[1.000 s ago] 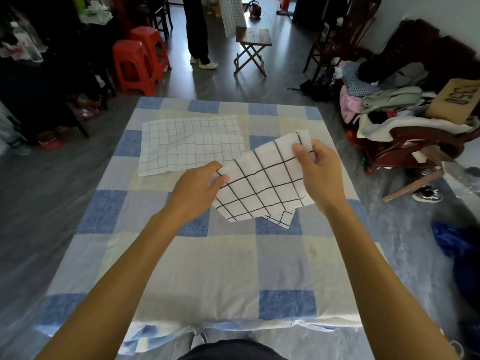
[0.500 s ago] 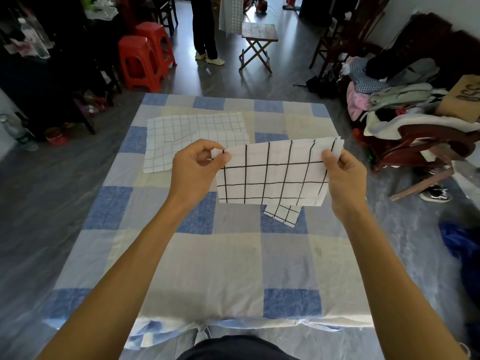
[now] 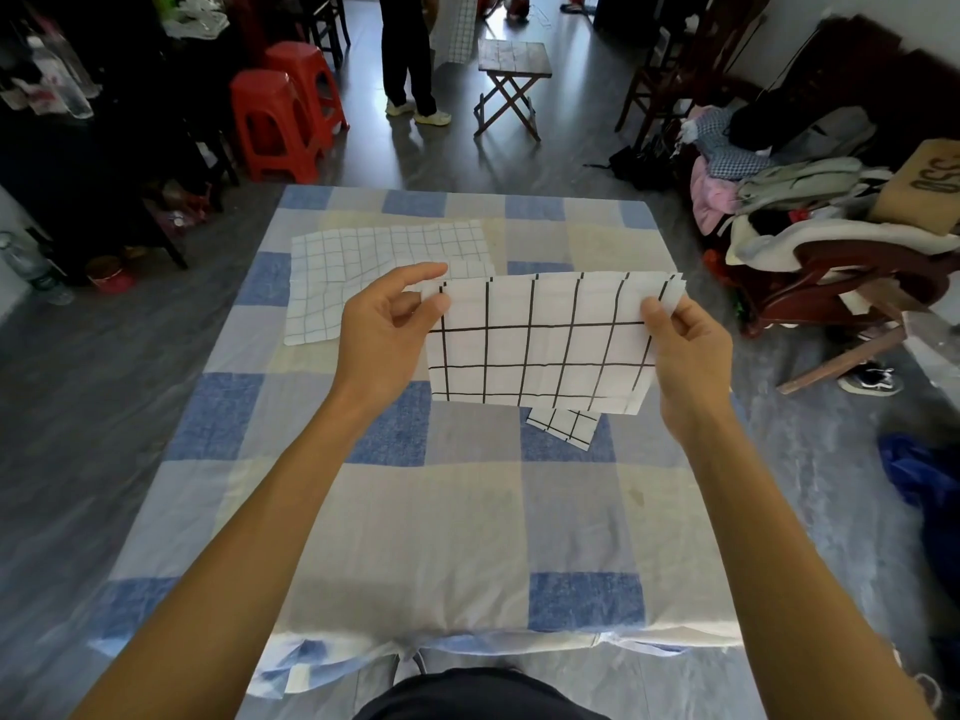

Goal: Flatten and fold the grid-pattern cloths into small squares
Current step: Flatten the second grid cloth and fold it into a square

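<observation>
A bold-grid cloth (image 3: pixel 540 345) is held taut and level above the worktop (image 3: pixel 467 511).

The cloth, tilted and slack a second ago, has been turned square and stretched, its top edge now horizontal. Its left top corner is pinched between thumb and fingers of the left hand (image 3: pixel 387 330); its right top corner is pinched likewise by the right hand (image 3: pixel 685 350). A loose lower layer hangs below the cloth's bottom edge, so the layers are judged not yet aligned, and a fresh fold is probably being prepared. Beyond the held cloth, to its left, a fine-grid cloth (image 3: pixel 374 262) lies flat on the worktop, apparently untouched. Further beyond, red stools (image 3: pixel 283 122) and a person standing (image 3: pixel 410 54) are seen.
</observation>
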`<move>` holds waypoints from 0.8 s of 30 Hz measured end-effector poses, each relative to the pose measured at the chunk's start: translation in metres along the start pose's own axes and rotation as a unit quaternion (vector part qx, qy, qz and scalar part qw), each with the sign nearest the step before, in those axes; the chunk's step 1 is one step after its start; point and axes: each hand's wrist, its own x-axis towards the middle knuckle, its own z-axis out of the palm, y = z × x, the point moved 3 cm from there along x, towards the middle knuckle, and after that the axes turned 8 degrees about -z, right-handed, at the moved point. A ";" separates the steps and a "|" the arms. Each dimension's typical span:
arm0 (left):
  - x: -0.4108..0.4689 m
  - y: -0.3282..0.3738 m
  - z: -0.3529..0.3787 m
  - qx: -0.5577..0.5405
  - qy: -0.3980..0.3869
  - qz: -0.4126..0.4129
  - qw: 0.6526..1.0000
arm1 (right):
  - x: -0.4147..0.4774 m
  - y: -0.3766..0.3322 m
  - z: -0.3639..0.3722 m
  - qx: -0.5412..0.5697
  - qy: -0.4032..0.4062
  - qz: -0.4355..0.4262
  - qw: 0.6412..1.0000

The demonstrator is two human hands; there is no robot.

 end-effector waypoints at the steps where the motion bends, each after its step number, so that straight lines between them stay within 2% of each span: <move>1: 0.000 0.000 0.000 -0.003 -0.001 0.004 1.000 | -0.001 0.000 0.000 0.001 0.001 0.000 1.000; 8: 0.002 -0.003 -0.006 0.058 0.023 0.026 0.998 | -0.003 0.001 -0.003 0.009 0.015 0.006 1.000; 24: -0.003 -0.003 0.002 0.171 0.027 0.156 0.973 | -0.008 0.010 -0.016 -0.033 0.025 0.004 0.999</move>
